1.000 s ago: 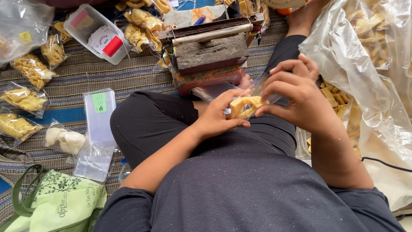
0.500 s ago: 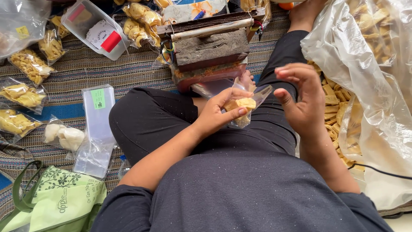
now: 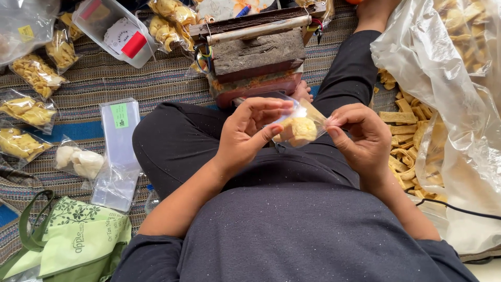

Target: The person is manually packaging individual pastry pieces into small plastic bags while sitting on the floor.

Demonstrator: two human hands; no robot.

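Since half a second ago: right hand brought back in from its open, lifted pose to pinch the right corner of the small clear bag; bag now stretched between both hands rather than dangling from one. Left hand partly curled, thumb and fingertips closed on the bag's left edge; right hand mostly closed, thumb and forefinger nipping the plastic. Bag at centre frame, above the lap, holding a few pale yellow crackers, long axis running roughly left to right, tilted slightly up toward the left hand; both hands touching it, neither nearer. Just above the hands, a worn wooden sealing device on the striped woven mat. At left, filled snack packets and a stack of empty clear bags. At right, a large plastic sack of loose crackers.
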